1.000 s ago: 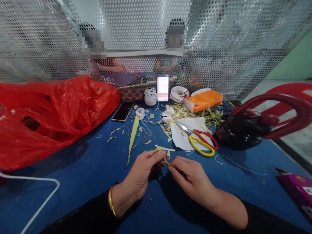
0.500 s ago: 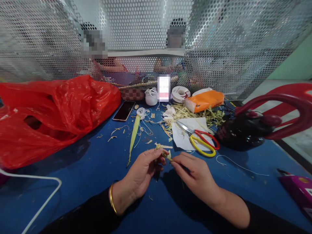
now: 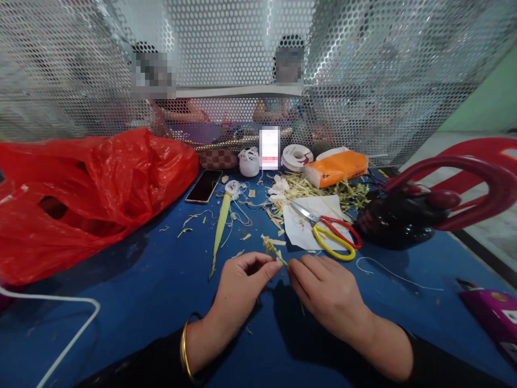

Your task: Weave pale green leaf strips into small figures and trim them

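Between my hands is a small knotted piece of pale green plant strip, its curled end pointing away from me. My left hand pinches it near the middle with thumb and forefinger. Fingers curled together, my right hand grips its thin near end. Just beyond lie pale plant scraps. To the left, a long folded green leaf strip lies with a small coil of white thread at its top. Scissors with one red and one yellow handle rest on white paper.
A red plastic bag fills the left side, with a phone beside it. At the back are a ribbon spool, white string and an orange packet. A dark kettle stands right. Two people sit behind perforated metal mesh.
My left hand has turned knuckles-up and shifted its pinch nearer to my right hand, exposing the knotted end. My right fingers have curled further round the near end.
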`<state>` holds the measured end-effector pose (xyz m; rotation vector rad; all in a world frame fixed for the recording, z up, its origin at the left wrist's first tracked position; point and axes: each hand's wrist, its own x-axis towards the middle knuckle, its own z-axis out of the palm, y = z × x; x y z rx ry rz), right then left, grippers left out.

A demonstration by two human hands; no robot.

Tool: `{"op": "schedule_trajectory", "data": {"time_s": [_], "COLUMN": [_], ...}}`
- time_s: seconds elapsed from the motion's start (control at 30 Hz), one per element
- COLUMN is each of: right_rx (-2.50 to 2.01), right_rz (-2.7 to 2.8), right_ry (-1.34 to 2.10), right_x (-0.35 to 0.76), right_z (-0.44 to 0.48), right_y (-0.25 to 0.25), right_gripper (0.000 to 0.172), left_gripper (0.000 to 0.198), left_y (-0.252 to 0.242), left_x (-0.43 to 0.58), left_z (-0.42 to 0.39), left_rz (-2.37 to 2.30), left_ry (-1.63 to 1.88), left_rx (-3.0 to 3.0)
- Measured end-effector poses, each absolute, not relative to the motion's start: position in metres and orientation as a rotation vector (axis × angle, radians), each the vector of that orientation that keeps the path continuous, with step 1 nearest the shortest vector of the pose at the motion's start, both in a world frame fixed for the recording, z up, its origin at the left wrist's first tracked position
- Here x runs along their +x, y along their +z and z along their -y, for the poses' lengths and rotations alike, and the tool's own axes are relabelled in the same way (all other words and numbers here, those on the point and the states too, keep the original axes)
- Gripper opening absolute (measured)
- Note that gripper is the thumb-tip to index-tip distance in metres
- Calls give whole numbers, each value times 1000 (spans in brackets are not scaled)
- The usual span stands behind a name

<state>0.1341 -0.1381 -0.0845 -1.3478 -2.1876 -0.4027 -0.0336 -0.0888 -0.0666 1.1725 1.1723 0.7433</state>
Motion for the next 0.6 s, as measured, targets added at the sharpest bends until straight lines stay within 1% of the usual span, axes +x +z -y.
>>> {"op": "schedule_trajectory", "data": {"time_s": [0.07, 0.17, 0.27, 0.3, 0.37, 0.5, 0.6], "right_rx": [-1287, -1211, -1186, -1205, -1295, -1462, -1417], "right_rz": [2262, 2344, 2345, 2318, 2196, 1754, 1505], "right_ry": [-497, -576, -512, -427, -145, 553, 1055], "right_x": [133, 130, 128, 128, 129, 131, 128], "right_z": [140, 142, 143, 144, 143, 138, 134], "right_y": [-86, -87, -86, -85, -83, -78, -80], "right_gripper": [20, 23, 23, 24, 27, 27, 28], "left_gripper": [23, 27, 25, 25, 24, 24, 23], "left_y": [-70, -75, -74, -73, -71, -70, -70], "left_x": [-32, -29, -29, -29, -30, -33, -35], "left_z": [89, 89, 89, 89, 88, 85, 84], "left_rz": [-1140, -1117, -1108, -1105, -1102, -1065, -1034], "left_ry": [683, 691, 722, 727, 737, 733, 698], "left_rx": [1120, 994, 883, 864, 856, 876, 894]}}
